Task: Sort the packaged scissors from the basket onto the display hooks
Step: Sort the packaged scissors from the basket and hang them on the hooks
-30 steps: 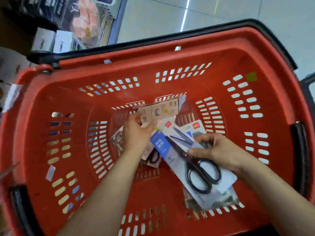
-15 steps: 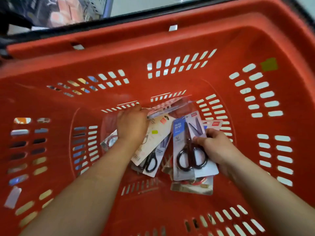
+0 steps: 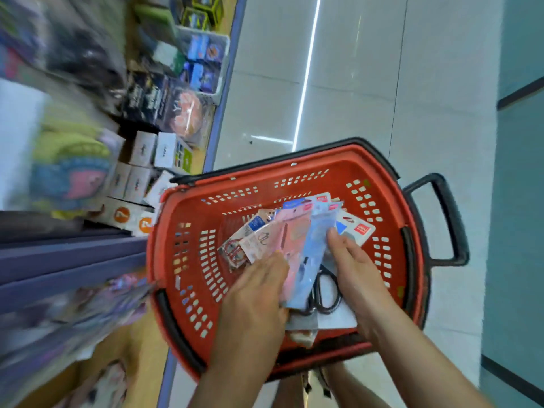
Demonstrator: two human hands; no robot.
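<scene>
While left hand (image 3: 259, 293) holds packs (image 3: 294, 231), basket (image 3: 323, 156) rim surrounds.

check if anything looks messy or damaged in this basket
The packaged scissors, bunched between the left hand and right hand in the red basket, fan out crookedly at different angles, black scissor handles poking out below. No damage or spill shows.

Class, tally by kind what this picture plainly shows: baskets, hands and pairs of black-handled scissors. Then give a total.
Red basket: 1
Hands: 2 (left hand, right hand)
Black-handled scissors: 1
Total: 4
The overlapping packs are too blurred to count.
</scene>
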